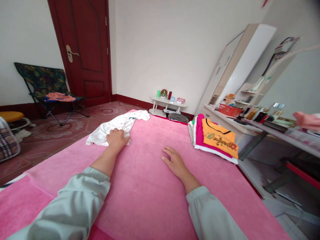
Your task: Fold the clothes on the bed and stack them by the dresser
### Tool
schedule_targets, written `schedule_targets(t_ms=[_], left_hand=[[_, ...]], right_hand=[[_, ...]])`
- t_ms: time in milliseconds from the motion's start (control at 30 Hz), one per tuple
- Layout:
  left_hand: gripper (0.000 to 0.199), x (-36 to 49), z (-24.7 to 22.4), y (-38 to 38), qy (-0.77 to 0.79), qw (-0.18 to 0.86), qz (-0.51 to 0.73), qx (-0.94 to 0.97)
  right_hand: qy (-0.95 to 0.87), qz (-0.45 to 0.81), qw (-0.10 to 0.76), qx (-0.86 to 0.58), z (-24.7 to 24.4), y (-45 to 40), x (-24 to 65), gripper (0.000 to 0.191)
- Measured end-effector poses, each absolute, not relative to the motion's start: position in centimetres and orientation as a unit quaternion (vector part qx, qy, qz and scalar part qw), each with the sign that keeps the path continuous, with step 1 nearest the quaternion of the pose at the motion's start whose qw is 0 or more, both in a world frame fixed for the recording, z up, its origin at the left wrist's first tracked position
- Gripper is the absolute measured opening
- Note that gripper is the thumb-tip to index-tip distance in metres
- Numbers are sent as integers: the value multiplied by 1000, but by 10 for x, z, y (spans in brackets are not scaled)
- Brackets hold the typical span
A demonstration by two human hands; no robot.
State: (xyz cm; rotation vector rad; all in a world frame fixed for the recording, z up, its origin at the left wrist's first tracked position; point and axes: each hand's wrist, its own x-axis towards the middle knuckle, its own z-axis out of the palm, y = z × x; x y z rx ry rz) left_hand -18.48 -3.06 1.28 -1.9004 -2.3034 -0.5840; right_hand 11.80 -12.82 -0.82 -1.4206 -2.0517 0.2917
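Observation:
A crumpled white shirt (113, 126) with a small dark green print lies toward the far left of the pink bedspread (150, 186). My left hand (117, 140) is on its near edge, fingers curled down and closed on the cloth, the fingertips partly hidden. Over the middle of the bedspread is my right hand (174, 161), empty, with its fingers apart. To the right of it is a stack of folded clothes, topped by an orange shirt (218, 135) with lettering. Below that show a magenta garment (199, 133) and white and striped edges.
A camouflage folding chair (47, 83) holding a pink garment (60, 96) stands left, near a dark red door (82, 50). Beyond the bed's far edge is a low white shelf (168, 101). A dressing table with a red basket (230, 110) and bottles borders the right side.

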Motion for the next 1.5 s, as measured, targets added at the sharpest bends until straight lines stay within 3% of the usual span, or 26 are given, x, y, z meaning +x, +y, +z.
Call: schedule_targets(t_ms=[233,433,567,733,867,1033,1133,1167,1267,1333,1433,1500], left_hand=[[28,-189,11,-24,-775,5,-233,-587],[36,-189,8,-25,-801,86,-286,-518],[51,-194,7,-23,-819,51,-248,-515],[35,-205,5,-19,-806,0,-255,-533],[27,-204,13,-16,-757,-42,-381,-529],[23,-148,41,-27,-538,-168,-571,-597],[19,-88,46,-52,-440,-241,-521,-691],[19,-70,45,-62,-364,-300,-432,-769],[17,-36,39,-82,-269,-352,-315,-839],[19,-37,36,-80,-293,-312,-349,-834],[25,-65,30,-57,-426,-167,-456,-764],[35,-89,20,-39,-503,-107,-445,-733]], right_hand=[[-775,106,315,-537,-11,-129,119,40],[-773,108,313,-541,-9,-129,118,40],[-771,110,314,-543,-7,-130,117,39],[-769,113,322,-541,-7,-131,117,39],[-765,121,330,-539,-8,-130,117,39],[-686,193,449,-539,-8,-124,118,42],[-579,274,566,-518,-6,-119,122,47],[-545,301,595,-508,-6,-118,124,50],[-480,360,633,-490,-6,-116,130,56],[-481,364,624,-497,-6,-116,132,58],[-545,326,576,-515,-7,-116,129,61],[-606,304,538,-501,-9,-116,126,60]])
